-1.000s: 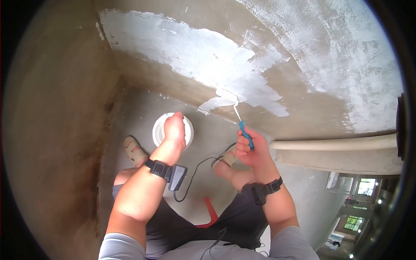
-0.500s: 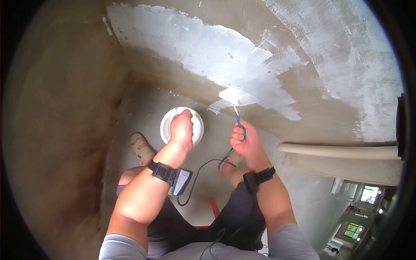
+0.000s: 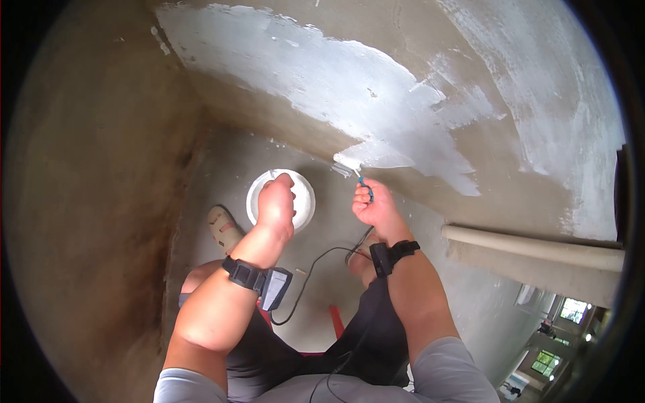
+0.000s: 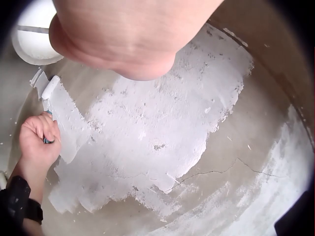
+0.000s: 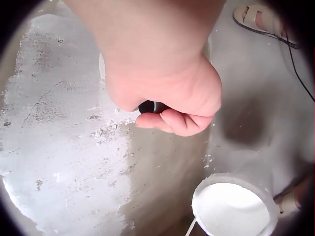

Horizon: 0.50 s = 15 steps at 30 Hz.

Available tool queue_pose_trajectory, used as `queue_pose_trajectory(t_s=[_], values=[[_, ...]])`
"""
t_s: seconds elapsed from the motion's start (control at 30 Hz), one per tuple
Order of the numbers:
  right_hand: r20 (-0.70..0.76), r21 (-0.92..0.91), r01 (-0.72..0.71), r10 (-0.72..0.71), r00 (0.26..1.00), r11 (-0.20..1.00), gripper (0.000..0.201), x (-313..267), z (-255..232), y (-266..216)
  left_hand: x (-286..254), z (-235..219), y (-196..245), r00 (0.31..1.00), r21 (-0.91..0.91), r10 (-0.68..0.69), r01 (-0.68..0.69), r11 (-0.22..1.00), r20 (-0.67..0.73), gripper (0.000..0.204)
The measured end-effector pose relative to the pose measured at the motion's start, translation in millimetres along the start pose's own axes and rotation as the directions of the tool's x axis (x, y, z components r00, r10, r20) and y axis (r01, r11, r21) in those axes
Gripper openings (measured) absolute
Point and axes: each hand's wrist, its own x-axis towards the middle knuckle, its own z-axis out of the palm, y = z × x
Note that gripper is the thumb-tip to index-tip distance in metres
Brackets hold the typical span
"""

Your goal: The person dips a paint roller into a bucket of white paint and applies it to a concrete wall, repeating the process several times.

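Note:
In the head view my right hand [image 3: 375, 203] grips the blue handle [image 3: 366, 190] of a small paint roller. Its white roller head [image 3: 347, 162] lies at the wall's foot, by the lower tip of the white coat [image 3: 376, 156]. The left wrist view has the same roller head [image 4: 50, 87] at the coat's edge. My left hand [image 3: 277, 201] is curled above a white bucket [image 3: 306, 208] and grips its thin handle, seen as a grey strip [image 4: 32, 29] across the bucket in the left wrist view. White paint [image 5: 236, 211] shows inside the bucket in the right wrist view.
A bare brown wall [image 3: 101, 201] rises at the left. A pale pipe-like ledge [image 3: 531, 245] runs along the wall at right. My sandalled feet stand on the grey floor [image 3: 316, 295], with a black cable [image 3: 322, 254] and a red piece [image 3: 336, 321] between the legs.
The roller has moved down and left along the painted tip toward the wall's foot. My right hand has come closer to the bucket; the left hand keeps its hold. The head view has shifted.

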Motion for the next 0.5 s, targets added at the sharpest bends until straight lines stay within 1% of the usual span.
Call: queue_pose_trajectory(t_s=[0.07,0.13,0.2,0.27,0.33,0.43,0.5], values=[[-0.009,0.002,-0.008,0.008,1.000,1.000,0.019,9,1,-1,1,0,5,0.999,-0.005,-0.041,0.041,0.999,-0.014,0.010],[-0.030,0.020,-0.042,0.043,0.999,0.999,0.018,24,-1,-4,4,-1,8,0.999,-0.008,-0.048,0.048,0.999,-0.009,0.011],[-0.040,0.016,-0.044,0.045,0.998,0.999,0.017,37,0,-5,7,-3,14,0.999,-0.014,-0.052,0.052,0.999,-0.007,0.012],[-0.052,0.012,-0.048,0.049,0.997,0.999,0.017,51,4,-3,9,-5,20,0.998,-0.053,-0.046,0.048,0.997,0.035,0.014],[-0.110,-0.004,-0.047,0.046,0.993,0.999,0.019,67,6,-2,12,-6,26,0.998,-0.050,-0.057,0.058,0.997,0.033,0.017],[-0.120,0.007,-0.079,0.079,0.990,0.997,0.023,91,5,-5,16,-9,35,0.999,0.006,-0.005,0.005,1.000,0.047,0.026],[-0.141,-0.014,-0.079,0.076,0.987,0.997,0.024,109,1,-4,17,-9,42,1.000,-0.012,0.008,-0.007,1.000,0.024,0.027]])
